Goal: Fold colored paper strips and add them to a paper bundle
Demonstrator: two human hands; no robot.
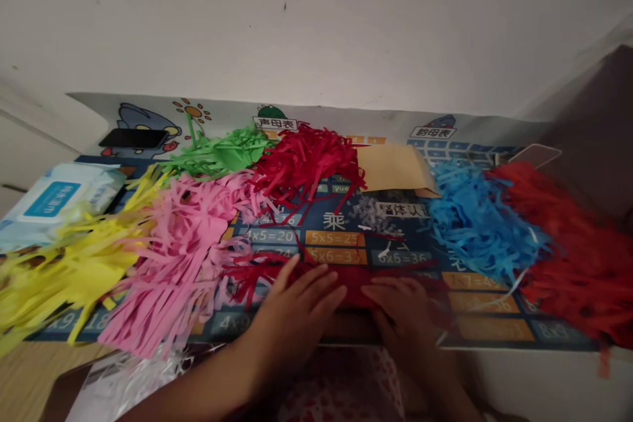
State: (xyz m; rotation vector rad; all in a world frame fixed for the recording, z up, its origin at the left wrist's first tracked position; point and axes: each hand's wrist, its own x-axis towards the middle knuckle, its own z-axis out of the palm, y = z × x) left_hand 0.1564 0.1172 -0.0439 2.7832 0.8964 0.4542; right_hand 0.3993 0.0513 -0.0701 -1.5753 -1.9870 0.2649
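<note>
A strip of dark red tissue paper (357, 285) with fringed ends lies across the near part of the printed mat. My left hand (301, 300) rests on its left part, fingers stretched out and slightly spread. On its right part lies my right hand (408, 306), fingers extended toward the left hand and somewhat blurred. Pink fringed paper (182, 250) spreads just left of my left hand. A crimson fringed bunch (314, 161) sits beyond both hands, beside a tan paper envelope (395, 168). Small greyish shreds (376, 214) lie in front of the envelope.
Yellow (93, 264) and green fringed paper (225, 151) lie left; blue (479, 217) and orange-red bunches (573, 250) lie right. A wipes packet (59, 201) and phone (134, 138) are far left. Clear plastic (143, 376) sits below the mat's (558, 333) front edge. A wall (316, 33) stands behind.
</note>
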